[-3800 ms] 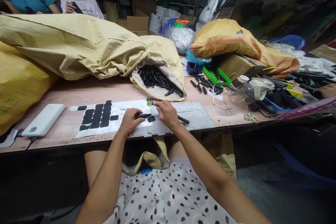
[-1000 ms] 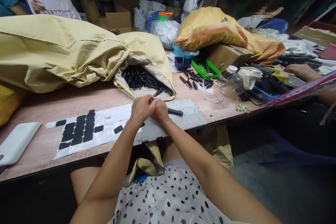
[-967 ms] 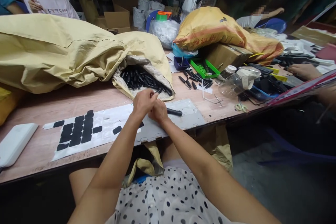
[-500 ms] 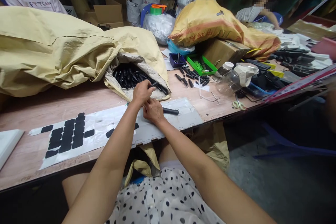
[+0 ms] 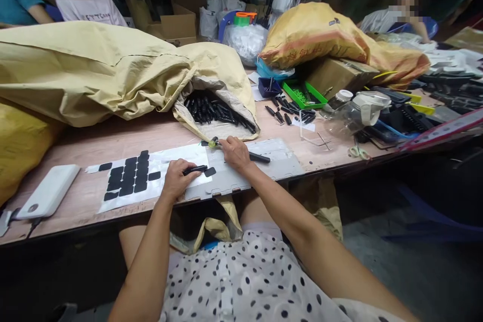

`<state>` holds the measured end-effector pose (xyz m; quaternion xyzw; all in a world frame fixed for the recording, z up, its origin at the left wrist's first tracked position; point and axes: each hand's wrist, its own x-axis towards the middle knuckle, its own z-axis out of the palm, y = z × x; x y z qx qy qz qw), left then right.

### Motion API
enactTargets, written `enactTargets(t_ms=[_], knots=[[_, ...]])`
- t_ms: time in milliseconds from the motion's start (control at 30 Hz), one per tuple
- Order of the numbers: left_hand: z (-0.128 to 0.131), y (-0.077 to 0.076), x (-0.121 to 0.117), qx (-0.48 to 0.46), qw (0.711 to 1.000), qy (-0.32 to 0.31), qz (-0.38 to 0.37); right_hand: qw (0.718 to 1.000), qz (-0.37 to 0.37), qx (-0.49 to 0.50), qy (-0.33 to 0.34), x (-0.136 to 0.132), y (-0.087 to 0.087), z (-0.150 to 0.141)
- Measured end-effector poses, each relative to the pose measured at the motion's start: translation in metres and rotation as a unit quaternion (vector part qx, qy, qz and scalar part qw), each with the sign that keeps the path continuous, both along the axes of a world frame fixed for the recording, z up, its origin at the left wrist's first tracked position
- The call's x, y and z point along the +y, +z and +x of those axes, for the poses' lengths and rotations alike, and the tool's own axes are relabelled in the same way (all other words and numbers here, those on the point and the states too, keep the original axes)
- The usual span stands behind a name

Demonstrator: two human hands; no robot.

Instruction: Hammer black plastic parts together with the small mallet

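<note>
My left hand point(image 5: 178, 179) is closed on a slim black plastic piece point(image 5: 195, 170), held low over the white sheet point(image 5: 160, 161) with its tip toward a black rounded patch point(image 5: 210, 172). My right hand point(image 5: 236, 154) has its fingers closed round a small tool point(image 5: 213, 143) with a yellow-green and black end; the rest of it is hidden in the hand. Just right of that hand a black rod point(image 5: 260, 158) lies on the grey board point(image 5: 281, 153). Rows of black rounded patches point(image 5: 129, 175) cover the sheet's left part. Behind the hands, an open beige sack point(image 5: 221, 65) shows many black pieces point(image 5: 211, 110).
A white device point(image 5: 51, 192) with a cable lies at left. Toward the right are a green tray point(image 5: 302, 94), a blue tray point(image 5: 268, 87), clear jugs point(image 5: 343, 119), scissors point(image 5: 358, 152) and a bent wire point(image 5: 311, 141). Co-workers sit across the table point(image 5: 94, 148).
My left hand has come away from the sack's mouth, leftward and nearer, with a black piece. My right hand now shows a yellow-green-ended tool. The view has shifted left.
</note>
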<state>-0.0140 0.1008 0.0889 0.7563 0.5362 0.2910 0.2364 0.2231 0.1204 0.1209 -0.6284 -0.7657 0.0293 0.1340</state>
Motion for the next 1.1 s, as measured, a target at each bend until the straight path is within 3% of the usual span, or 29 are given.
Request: enactTargets(t_ms=[233, 433, 567, 767, 967, 1100], knots=[[0.000, -0.004, 0.003, -0.026, 1.000, 0.008, 0.004, 0.983, 0.057, 0.153, 0.083, -0.042, 0.002, -0.018], [-0.003, -0.006, 0.004, -0.034, 0.999, 0.002, 0.007, 0.976, 0.101, 0.142, 0.132, -0.062, 0.002, -0.031], [-0.003, -0.007, 0.006, -0.022, 1.000, -0.015, 0.017, 0.976, 0.127, 0.107, 0.139, -0.065, -0.003, -0.034], [0.001, -0.014, 0.008, 0.005, 0.998, -0.014, 0.061, 0.984, 0.093, 0.038, 0.144, -0.060, -0.013, -0.034], [0.001, -0.021, 0.009, 0.004, 0.997, -0.006, 0.073, 0.984, 0.124, 0.071, 0.107, -0.060, -0.013, -0.028], [0.001, -0.024, 0.009, -0.003, 0.997, 0.009, 0.070, 0.987, 0.102, 0.064, 0.106, -0.059, -0.016, -0.026]])
